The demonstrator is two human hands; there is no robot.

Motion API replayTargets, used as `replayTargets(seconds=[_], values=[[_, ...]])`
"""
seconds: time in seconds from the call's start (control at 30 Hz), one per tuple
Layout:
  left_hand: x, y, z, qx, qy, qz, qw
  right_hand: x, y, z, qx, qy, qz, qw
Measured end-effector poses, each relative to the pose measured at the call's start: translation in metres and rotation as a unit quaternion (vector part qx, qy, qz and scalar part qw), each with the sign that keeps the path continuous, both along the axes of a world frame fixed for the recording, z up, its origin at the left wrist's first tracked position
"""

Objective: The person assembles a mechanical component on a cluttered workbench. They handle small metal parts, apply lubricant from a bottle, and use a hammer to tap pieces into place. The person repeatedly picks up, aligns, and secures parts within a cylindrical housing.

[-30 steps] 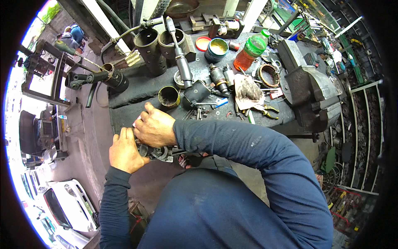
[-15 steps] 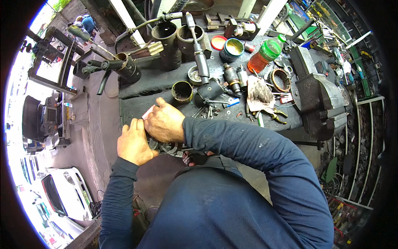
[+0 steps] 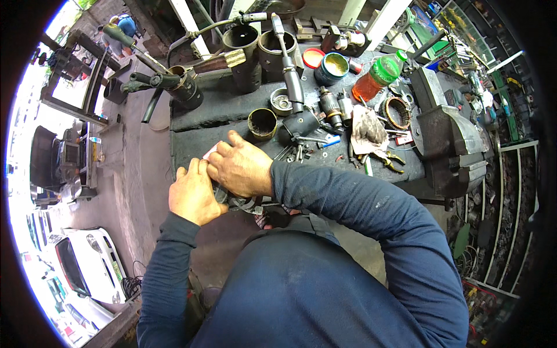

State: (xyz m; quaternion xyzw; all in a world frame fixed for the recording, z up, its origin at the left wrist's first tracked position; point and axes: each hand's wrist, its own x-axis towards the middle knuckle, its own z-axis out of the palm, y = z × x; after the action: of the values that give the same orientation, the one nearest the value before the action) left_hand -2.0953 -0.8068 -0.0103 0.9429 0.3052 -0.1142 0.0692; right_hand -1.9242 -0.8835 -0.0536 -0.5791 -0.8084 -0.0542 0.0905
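Note:
Both hands meet at the near left edge of the bench, over a dark grey metal part (image 3: 248, 204) that they mostly cover. My left hand (image 3: 192, 194) is closed around its left side, thumb lying across toward the right. My right hand (image 3: 241, 167) bends over the top with its fingers curled down beside the left fingers. From beneath the right fingers pokes a small pale pink piece (image 3: 211, 152), whose kind I cannot make out. Just beyond the right hand stands an open, dark-lined can (image 3: 262, 123). Next to it lies a black cylinder (image 3: 301, 123).
Farther back are dark upright tubes (image 3: 241, 40), a blue tub of grease (image 3: 332, 68) and a bottle of red liquid (image 3: 371, 84). Pliers (image 3: 392, 162), a stained rag (image 3: 369, 130) and a copper-wound ring (image 3: 397, 112) lie rightward, before a big vise (image 3: 449, 142).
The whole view has shifted a little, so bench and hands appear slightly farther right. Both hands keep their hold on the part, with only slight movement.

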Motion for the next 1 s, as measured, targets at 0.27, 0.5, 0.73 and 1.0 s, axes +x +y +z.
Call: replayTargets(seconds=[0.27, 0.5, 0.73, 1.0], values=[[0.000, -0.001, 0.000, 0.005, -0.020, -0.001, 1.000, 0.010, -0.006, 0.006, 0.006, 0.013, 0.028, 1.000], [-0.004, 0.002, -0.003, 0.000, 0.004, 0.002, 1.000, 0.008, 0.000, 0.012, 0.013, 0.007, 0.023, 1.000], [-0.003, 0.001, -0.004, 0.003, 0.002, 0.000, 1.000, 0.003, 0.002, 0.011, -0.037, -0.045, 0.011, 0.998], [-0.003, -0.001, 0.004, -0.001, -0.014, 0.009, 1.000, 0.002, 0.007, 0.015, -0.106, -0.020, 0.001, 0.994]])
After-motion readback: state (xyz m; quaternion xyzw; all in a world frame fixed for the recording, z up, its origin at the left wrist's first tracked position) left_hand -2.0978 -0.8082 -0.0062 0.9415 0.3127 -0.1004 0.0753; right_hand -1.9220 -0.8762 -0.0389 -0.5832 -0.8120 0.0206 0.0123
